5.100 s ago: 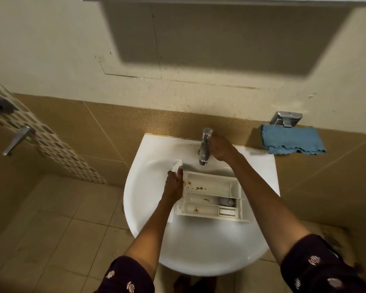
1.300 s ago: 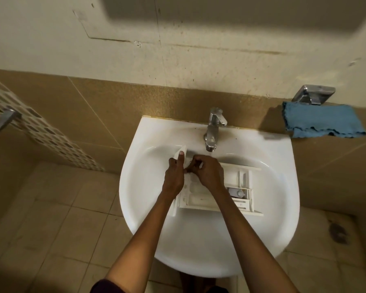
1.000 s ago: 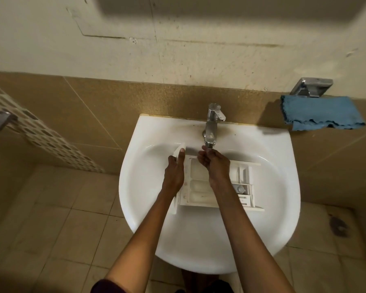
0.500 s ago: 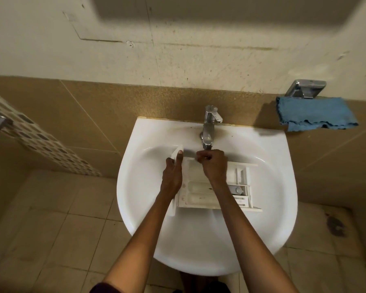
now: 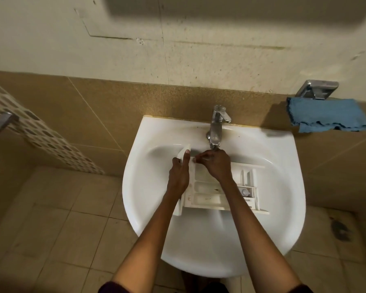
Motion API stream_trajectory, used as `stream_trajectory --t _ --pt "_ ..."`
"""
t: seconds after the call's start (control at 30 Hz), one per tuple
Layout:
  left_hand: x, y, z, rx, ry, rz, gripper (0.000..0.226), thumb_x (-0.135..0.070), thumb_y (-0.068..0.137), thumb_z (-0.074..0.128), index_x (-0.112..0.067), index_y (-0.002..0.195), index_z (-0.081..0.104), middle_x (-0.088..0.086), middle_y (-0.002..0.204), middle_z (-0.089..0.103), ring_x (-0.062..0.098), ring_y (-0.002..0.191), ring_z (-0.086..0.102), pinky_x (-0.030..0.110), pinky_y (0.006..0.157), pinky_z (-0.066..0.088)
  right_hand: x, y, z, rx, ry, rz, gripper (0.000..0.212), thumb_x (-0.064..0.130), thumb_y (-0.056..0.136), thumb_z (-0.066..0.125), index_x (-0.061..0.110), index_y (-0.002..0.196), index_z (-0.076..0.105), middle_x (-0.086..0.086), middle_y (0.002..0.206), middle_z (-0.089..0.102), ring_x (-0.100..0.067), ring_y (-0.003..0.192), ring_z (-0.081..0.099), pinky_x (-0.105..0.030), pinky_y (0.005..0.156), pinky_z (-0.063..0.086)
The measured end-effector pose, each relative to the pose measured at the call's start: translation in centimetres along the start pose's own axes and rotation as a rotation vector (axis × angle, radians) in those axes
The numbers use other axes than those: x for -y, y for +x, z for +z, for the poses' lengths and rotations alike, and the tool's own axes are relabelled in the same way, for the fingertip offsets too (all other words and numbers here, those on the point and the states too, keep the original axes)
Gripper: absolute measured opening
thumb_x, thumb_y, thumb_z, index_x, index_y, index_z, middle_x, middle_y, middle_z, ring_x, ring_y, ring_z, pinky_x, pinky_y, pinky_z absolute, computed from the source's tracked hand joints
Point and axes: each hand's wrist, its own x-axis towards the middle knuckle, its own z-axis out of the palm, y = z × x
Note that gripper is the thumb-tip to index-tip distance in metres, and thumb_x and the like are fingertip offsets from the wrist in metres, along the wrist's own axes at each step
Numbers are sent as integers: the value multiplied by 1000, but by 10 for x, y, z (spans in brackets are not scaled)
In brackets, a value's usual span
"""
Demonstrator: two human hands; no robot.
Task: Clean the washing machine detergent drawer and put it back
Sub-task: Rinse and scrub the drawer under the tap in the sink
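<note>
Your left hand (image 5: 178,174) holds the detergent drawer (image 5: 207,193) by its front end. Your right hand (image 5: 216,166) has curled fingers at the drawer's far corner; can't tell if they pinch or just rub. Drawer sits mid sink (image 5: 135,187), under the tap (image 5: 217,127). Wash is part done: few dark specks left. Putting it back isn't done yet. Blue cloth (image 5: 325,115) hangs past the sink's far right corner. No words to read.

Right hand (image 5: 215,166) came off the tap (image 5: 217,125) five seconds ago and went into the drawer (image 5: 207,199). Now it's at the back left corner under the spout, fingers curled, grip unclear. Brown gunk in the big compartment is gone, a few dark specks left in the front ones.
</note>
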Motion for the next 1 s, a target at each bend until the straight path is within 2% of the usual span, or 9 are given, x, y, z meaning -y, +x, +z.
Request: stream_trajectory --t 0.07,0.17,0.23,0.37,0.57,0.77,0.9,0.97,1.0 --pt "0 0 0 -3 -2 -1 52 -60 93 27 -13 111 43 4 99 55 22 89 55 33 79 43 6 -2 3 -51 48 -29 12 22 73 76 12 81 77 -4 81 74 -9 75 62 -13 67 41" --pt "0 -1 -1 7 -8 1 48 -59 94 27 -15 108 42 1 95 53 19 87 54 32 77 40 3 -3 -4 41 140 -81 14 5 78 70 2 91 75 -11 91 73 -7 80 63 0 69 38" --pt "1 0 -1 9 -10 5 48 -58 94 28 -15 109 42 1 96 54 18 86 55 30 74 41 -3 -1 -17 123 166 -63 21 -2 81 65 0 100 71 -13 102 70 0 85 62 2 72 39" --pt "1 0 -1 6 -10 6 48 -58 94 29 -14 108 42 2 94 55 18 83 56 29 69 42 -8 5 -23 162 76 -7 20 3 83 65 4 102 72 -9 104 68 -13 94 58 5 70 36" --pt "2 1 0 -19 -27 3 52 -59 93 29 -12 108 45 0 91 53 19 86 54 30 75 39 -1 4 -3 6 54 -46 15 12 81 69 2 90 75 -16 94 72 -25 90 64 -9 66 37" --pt "5 3 0 -10 -18 6 57 -59 93 29 -9 116 44 4 99 57 24 93 57 31 77 41 -23 -6 -35 -78 16 -45 10 0 79 67 -1 86 74 -16 90 71 -23 88 65 -1 69 38" --pt "6 5 1 -7 -19 6 58 -60 92 29 -10 118 44 10 109 59 28 99 59 36 83 45 -21 -14 -32 -204 -127 -20 16 -6 80 60 -2 88 73 -16 91 71 -27 90 65 -21 80 43" --pt "6 4 1 -10 -26 10 58 -59 93 29 -10 117 45 7 104 58 25 95 58 34 78 43 -3 -16 -22 -218 117 69 19 -9 81 58 -4 93 72 -16 91 71 -24 87 66 -17 80 47" --pt "5 4 1 -15 -24 16 58 -59 93 29 -9 116 46 6 101 58 24 93 58 32 76 41 10 -17 -17 -186 375 163 19 -8 84 57 -6 97 69 -16 90 70 -22 85 65 -19 82 48"
